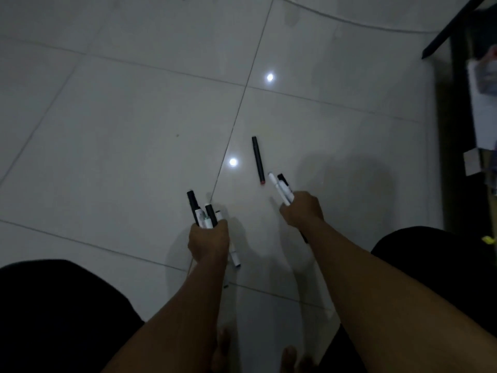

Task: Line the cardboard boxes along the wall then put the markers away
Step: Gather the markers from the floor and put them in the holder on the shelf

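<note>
Holding markers tight in our left hand (208, 242) and right hand (301, 211), we see one black marker (257, 160) on the floor (121, 117). Grabbing it with full hands may spill some.

The left hand (208, 242) grips a bundle of markers (204, 214) whose ends stand out beyond the fist. To its right, apart, the right hand (301, 211) grips a smaller bunch of markers (281, 191). Just beyond that grip, one loose marker (257, 159) lies on the tiled floor (121, 117). A furniture leg (454, 25) stands far right of both grips.
</note>
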